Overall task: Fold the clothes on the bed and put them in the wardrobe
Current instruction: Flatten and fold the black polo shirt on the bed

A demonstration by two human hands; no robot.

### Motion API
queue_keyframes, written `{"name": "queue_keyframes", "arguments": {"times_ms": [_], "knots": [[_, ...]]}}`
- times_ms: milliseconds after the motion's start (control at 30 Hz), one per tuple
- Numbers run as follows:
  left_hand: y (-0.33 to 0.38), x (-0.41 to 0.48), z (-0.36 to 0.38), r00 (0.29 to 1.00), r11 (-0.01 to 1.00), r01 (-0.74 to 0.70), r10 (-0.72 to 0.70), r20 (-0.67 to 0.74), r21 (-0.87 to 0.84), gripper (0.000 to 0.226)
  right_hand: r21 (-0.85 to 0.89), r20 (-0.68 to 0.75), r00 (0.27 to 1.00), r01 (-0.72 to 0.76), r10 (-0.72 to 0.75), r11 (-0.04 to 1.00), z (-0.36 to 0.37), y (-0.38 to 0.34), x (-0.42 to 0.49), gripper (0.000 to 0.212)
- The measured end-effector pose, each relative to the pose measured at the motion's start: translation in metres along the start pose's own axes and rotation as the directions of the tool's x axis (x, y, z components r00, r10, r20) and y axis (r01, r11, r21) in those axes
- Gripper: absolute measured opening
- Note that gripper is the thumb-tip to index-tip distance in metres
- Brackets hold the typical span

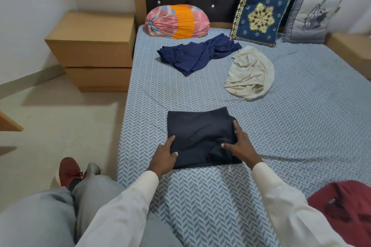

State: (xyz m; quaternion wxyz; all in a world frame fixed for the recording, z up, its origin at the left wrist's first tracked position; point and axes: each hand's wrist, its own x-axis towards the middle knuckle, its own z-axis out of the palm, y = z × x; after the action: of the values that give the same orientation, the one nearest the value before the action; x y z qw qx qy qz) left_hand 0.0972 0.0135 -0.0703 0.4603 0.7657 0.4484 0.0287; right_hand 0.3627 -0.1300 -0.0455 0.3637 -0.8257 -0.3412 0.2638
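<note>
Two hands are settling on the folded dark navy cloth garment (198,136), which is lying near the near edge of the chevron-sheeted bed (301,126). Our left hand (163,155) is lying flat along its left side and our right hand (241,146) is pressing spread fingers on its right; neither is gripping. We are judging that smoothing the lumps outward comes first. We are finding no readable writing.
</note>
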Motion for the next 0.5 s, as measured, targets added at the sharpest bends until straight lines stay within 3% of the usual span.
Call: {"name": "queue_keyframes", "arguments": {"times_ms": [233, 500], "knots": [[-0.004, 0.005, 0.002, 0.999, 0.997, -0.019, 0.022, 0.038, -0.074, 0.084, 0.210, 0.044, 0.982, -0.191, 0.185, 0.959, -0.027, 0.007, -0.017, 0.088], [-0.003, 0.003, 0.001, 0.998, 0.981, -0.033, 0.043, 0.049, -0.192, 0.064, 0.088, 0.007, 0.961, -0.275, 0.275, 0.957, -0.020, 0.017, -0.019, 0.080]]}}
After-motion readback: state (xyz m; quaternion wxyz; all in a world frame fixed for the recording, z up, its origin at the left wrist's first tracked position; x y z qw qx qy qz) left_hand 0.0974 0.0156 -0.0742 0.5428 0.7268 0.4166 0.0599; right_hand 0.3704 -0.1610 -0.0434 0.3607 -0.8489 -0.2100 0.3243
